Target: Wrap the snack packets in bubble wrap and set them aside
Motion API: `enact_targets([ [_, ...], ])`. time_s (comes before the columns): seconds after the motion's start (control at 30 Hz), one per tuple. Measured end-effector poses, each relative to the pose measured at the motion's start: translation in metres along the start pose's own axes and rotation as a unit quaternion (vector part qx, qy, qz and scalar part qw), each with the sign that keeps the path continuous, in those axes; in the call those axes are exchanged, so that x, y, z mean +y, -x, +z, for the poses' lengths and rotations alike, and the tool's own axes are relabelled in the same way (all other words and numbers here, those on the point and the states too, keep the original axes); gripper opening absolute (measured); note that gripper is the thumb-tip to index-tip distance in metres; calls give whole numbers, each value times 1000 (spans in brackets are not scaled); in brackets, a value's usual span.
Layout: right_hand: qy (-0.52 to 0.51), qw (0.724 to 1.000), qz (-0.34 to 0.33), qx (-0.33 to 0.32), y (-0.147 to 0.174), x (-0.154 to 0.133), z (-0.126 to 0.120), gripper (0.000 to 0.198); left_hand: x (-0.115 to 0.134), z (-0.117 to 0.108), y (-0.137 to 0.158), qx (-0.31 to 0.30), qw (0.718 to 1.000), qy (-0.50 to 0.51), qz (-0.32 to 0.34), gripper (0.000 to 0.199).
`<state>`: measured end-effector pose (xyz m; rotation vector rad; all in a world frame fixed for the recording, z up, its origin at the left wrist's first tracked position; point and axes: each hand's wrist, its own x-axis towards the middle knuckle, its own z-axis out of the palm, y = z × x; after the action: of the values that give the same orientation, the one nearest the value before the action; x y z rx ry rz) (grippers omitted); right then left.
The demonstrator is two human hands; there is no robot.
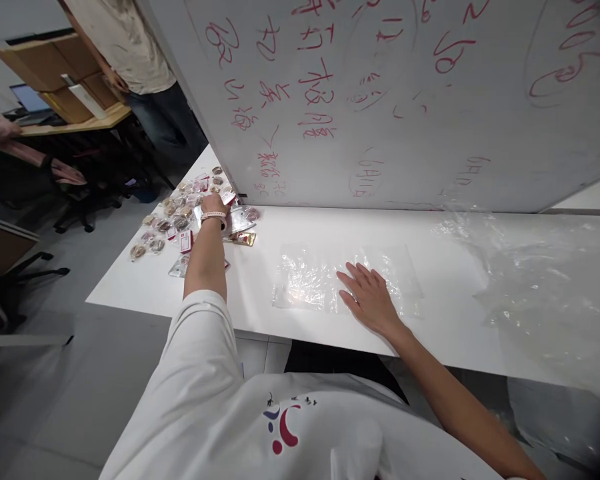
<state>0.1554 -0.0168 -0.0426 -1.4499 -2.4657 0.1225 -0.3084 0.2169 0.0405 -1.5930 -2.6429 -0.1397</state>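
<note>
Clear plastic film (320, 283), bag or sheet, cannot tell which, lies flat on white table (253, 287) around centre of frame. My right hand (370, 297) rests on it, palm down, fingers spread, gripping nothing. Film looks very light, limp, slippery; I judge free edge or corner best for pinching. Left of frame, my left hand (213, 203) is down among small wrapped packets (156, 245); fingertips hidden, cannot tell whether gripping. Packets look light, slick, contents perhaps brittle: better held by wrapper edges. Beyond: whiteboard (405, 153).
</note>
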Motion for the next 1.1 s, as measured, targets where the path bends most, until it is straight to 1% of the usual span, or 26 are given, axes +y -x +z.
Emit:
enact_targets([
  [0.1,1,1000,-2,1,0,0,0,49,5,2,2,-7,1000,-27,9,39],
  [0.17,1,1000,0,1,0,0,-1,49,3,-5,9,-7,1000,-26,7,36],
  [0.23,-2,1000,4,-1,0,-1,-2,49,-2,-16,23,-1,1000,-9,-1,33],
  [0.3,-6,1000,7,-4,0,-1,-3,49,-7,-30,50,21,1000,14,4,32],
  [0.33,-9,1000,8,-6,0,-2,-3,49,-6,-36,69,31,999,31,18,30],
  [0.4,-15,1000,9,-9,-1,-2,-3,50,2,-45,120,53,990,105,81,29],
  [0.47,-25,1000,10,-11,-1,-2,-3,51,23,-45,180,41,966,190,172,27],
  [0.53,-41,999,13,-9,-1,-1,-3,50,55,-36,240,8,933,246,261,29],
  [0.6,-66,998,15,-4,1,2,-4,49,90,-21,290,-46,906,263,329,26],
  [0.67,-102,995,14,4,7,9,-6,49,120,-5,326,-79,885,258,379,24],
  [0.7,-123,992,16,9,12,13,-8,51,132,1,338,-87,880,249,395,24],
  [0.77,-160,986,32,22,26,24,-12,56,147,11,355,-92,876,227,416,25],
  [0.83,-180,982,56,32,44,36,-17,62,155,16,364,-88,874,207,431,26],
  [0.93,-159,980,100,61,73,51,-28,64,159,20,370,-81,868,192,452,28],
  [0.97,-141,978,132,84,82,56,-33,62,160,20,371,-78,867,190,454,30],
  [1.0,-119,970,178,113,90,60,-37,61,162,21,371,-76,867,190,455,32],
  [1.07,-74,942,286,160,103,67,-46,61,166,23,373,-73,868,194,451,37],
  [1.1,-55,926,332,168,107,70,-49,61,168,23,374,-72,869,198,448,39],
])
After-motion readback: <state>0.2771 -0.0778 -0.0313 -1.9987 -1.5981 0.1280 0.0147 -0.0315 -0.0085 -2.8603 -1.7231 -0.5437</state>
